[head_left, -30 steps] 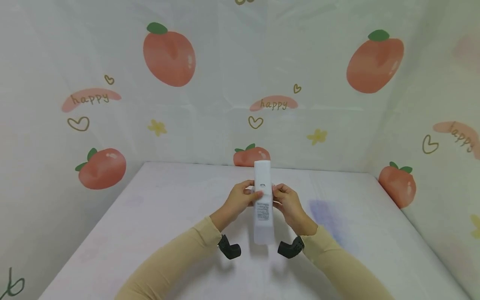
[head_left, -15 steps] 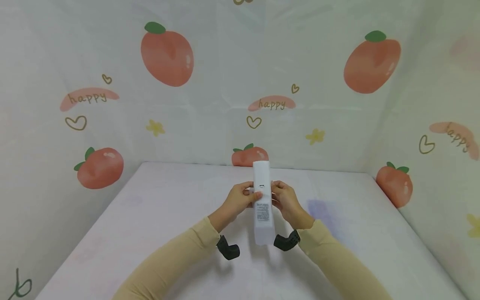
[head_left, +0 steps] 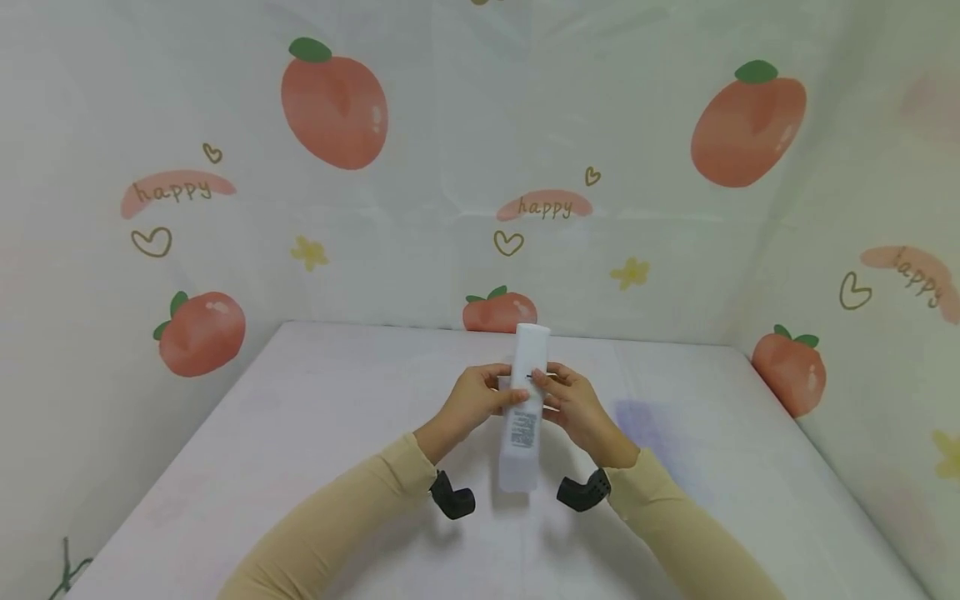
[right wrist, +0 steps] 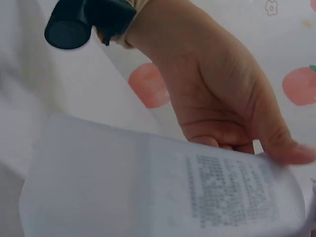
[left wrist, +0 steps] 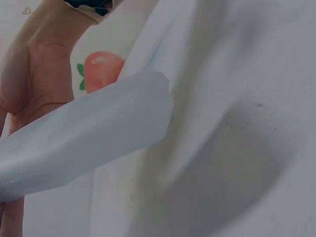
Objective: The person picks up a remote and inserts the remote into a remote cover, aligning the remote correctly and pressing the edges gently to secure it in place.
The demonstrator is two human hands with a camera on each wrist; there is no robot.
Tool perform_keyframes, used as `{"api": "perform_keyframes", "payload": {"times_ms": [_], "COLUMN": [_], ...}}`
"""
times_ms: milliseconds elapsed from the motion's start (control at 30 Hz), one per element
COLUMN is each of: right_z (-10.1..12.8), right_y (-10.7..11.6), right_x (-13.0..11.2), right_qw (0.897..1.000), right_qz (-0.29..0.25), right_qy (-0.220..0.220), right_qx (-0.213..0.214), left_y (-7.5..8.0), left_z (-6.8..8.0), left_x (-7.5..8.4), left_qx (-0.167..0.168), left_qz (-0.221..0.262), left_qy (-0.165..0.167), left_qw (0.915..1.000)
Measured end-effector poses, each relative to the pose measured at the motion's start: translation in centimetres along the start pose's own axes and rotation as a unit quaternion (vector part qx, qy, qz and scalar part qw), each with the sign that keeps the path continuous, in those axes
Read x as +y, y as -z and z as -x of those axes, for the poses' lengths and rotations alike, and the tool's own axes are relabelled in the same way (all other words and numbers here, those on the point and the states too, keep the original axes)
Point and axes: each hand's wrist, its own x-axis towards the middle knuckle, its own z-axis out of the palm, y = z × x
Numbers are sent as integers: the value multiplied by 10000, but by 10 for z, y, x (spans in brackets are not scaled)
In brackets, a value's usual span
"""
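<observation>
A long white bottle-shaped container (head_left: 532, 346) is held up between both hands in the head view, leaning slightly with its top to the right. Dark printed text (head_left: 523, 430) covers part of its front, and the lower end (right wrist: 89, 173) looks frosted. My left hand (head_left: 480, 396) grips its left side, thumb across the front and fingers behind. From the right, my right hand (head_left: 581, 407) holds it with the thumb on a small dark mark on the front. The container hides some fingertips of both hands.
A white-covered table (head_left: 337, 500) lies below, with a purple stain (head_left: 648, 429) at the right. Fruit-printed cloth walls (head_left: 420, 167) stand behind and at both sides. Black wrist cameras (head_left: 453, 497) sit on both cuffs.
The container has turned and tilted, its top shifting right and its lower end left. My right thumb has come round onto its front; the left hand keeps its grip.
</observation>
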Motion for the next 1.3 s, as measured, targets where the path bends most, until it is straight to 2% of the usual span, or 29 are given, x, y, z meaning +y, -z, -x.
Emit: {"api": "perform_keyframes", "payload": {"times_ms": [67, 200, 300, 467, 633, 733, 833, 967, 1133, 1300], "right_z": [-2, -4, -3, -1, 1, 2, 4, 7, 11, 10], "right_y": [3, 8, 9, 6, 4, 4, 4, 0, -8, -10], "right_x": [0, -2, -4, -3, 0, 2, 3, 5, 8, 10], "right_qw": [10000, 9993, 9988, 9996, 9988, 9973, 9966, 9963, 9957, 9952], "right_qz": [-43, -277, -416, -208, 413, 691, 713, 630, 692, 859], "right_qy": [65, 209, 235, 182, 220, 263, 254, 306, 320, 377], "right_qx": [-8, 141, 144, -1, 133, -41, -315, -506, -530, -284], "left_y": [0, 3, 3, -3, -8, -11, -10, -5, 1, 3], "left_z": [1, 2, 2, 3, 2, 1, -2, -7, -12, -14], "left_x": [-1, -2, -2, -4, -8, -8, -6, 1, 6, 5], "left_qx": [57, 441, 594, 657, 907, 1015, 1070, 982, 866, 763], "left_qz": [263, 1041, 1369, 1157, 967, 791, 678, 614, 496, 481], "left_qy": [-2, 82, 334, 684, 689, 641, 651, 777, 1018, 1082], "left_qw": [9996, 9936, 9882, 9888, 9888, 9896, 9898, 9902, 9898, 9900]}}
